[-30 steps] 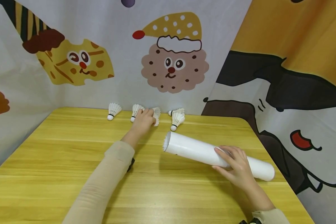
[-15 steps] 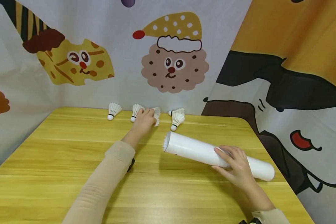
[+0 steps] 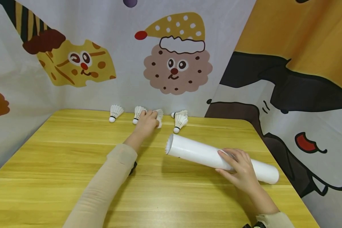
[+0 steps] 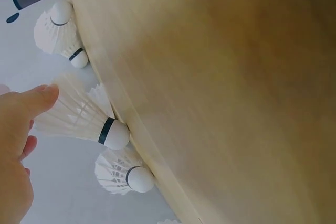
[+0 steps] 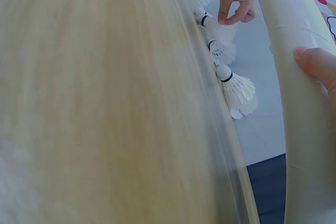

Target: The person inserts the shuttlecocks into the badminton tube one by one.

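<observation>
At the far edge of the table, my left hand [image 3: 146, 123] pinches the feather skirt of a white shuttlecock [image 4: 79, 111] between thumb and fingers. Its cork end carries a black band and points towards the table in the left wrist view. In the head view the hand hides most of it. My right hand [image 3: 242, 172] grips a long white shuttlecock tube [image 3: 199, 152] around its middle, tilted with its open end to the left. A jagged white rim shows at that end. In the right wrist view the thumb [image 5: 315, 65] presses along the tube's side.
Another shuttlecock [image 3: 138, 114] lies just left of my left hand, and one [image 3: 116, 113] further left. Two more, one in front [image 3: 180, 123] of the other, lie to the right. The wooden table [image 3: 60, 177] ends at a cartoon-printed cloth [image 3: 88, 95] hanging behind.
</observation>
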Motion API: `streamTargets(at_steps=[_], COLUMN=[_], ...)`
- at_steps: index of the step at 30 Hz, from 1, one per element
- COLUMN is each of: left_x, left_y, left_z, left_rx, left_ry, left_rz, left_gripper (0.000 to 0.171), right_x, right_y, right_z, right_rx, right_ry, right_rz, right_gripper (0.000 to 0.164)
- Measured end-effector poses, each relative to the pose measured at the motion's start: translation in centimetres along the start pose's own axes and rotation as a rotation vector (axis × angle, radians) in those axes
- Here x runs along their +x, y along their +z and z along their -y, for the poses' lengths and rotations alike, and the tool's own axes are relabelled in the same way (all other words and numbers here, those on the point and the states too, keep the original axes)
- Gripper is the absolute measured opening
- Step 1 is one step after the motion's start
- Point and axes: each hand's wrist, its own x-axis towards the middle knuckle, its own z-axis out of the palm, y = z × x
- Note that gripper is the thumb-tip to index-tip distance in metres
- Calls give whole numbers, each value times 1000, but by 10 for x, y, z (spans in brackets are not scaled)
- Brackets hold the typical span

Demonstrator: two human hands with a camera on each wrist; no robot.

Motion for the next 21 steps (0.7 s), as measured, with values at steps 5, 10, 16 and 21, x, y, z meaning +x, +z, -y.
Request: streamTargets(at_steps=[5, 10, 16, 21], left_x=[0, -2, -5, -10], left_y=[-1, -5, -15, -20], left_z=[-1, -2, -5, -8], left_rx=[3, -23, -101, -193], left_ry=[11, 8, -8, -28], left_rz=[-36, -92, -184, -274], left_gripper=[20, 23, 17, 6], right_x=[0, 0, 0, 0], right_y=[0, 0, 0, 0], right_z=[0, 0, -1, -1], right_rx=[-4, -6, -6, -10], right_ry=[3, 7, 4, 12], right_rz=[3, 7, 8, 13], right_gripper=[56, 55, 55, 55])
